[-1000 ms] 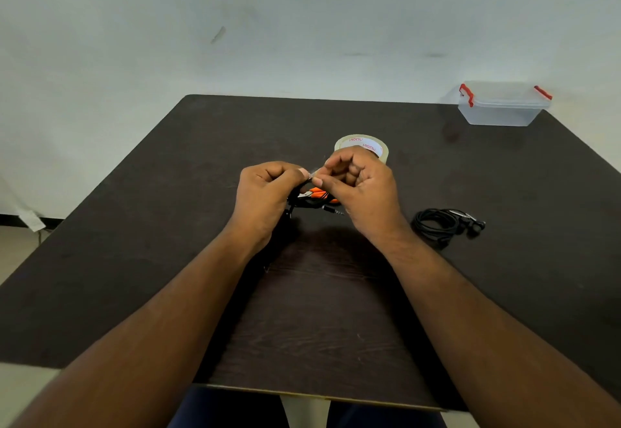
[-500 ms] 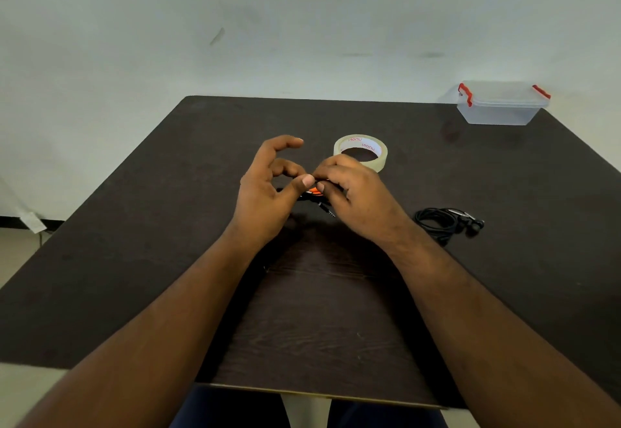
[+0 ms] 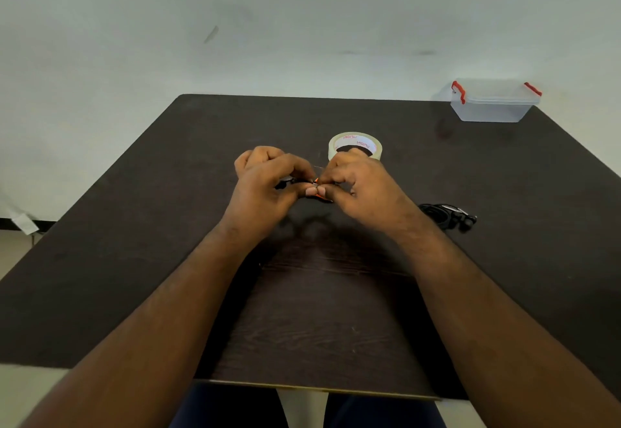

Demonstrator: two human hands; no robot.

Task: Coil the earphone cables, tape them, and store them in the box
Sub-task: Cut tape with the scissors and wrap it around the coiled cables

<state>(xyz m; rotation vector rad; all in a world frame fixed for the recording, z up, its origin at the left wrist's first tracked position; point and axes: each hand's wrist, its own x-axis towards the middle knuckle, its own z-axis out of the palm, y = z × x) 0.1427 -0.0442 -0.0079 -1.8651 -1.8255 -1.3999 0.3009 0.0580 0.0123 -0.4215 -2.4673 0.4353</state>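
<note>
My left hand (image 3: pixel 265 189) and right hand (image 3: pixel 356 182) both pinched shut on small black-and-orange earphone coil (image 3: pixel 317 190), held just above dark wooden table (image 3: pixel 134 226) at centre. Coil light, floppy, springy; grip across bundled middle. Long axis roughly nine to three. Clear tape roll (image 3: pixel 355 145) at twelve, second black earphone coil (image 3: pixel 448 216) at three, lidded clear plastic box with red clips (image 3: pixel 492 105) at two.

Table (image 3: pixel 134 226) dark matt woodgrain; box (image 3: pixel 487 112) clear plastic; tape roll (image 3: pixel 339 143) glossy
</note>
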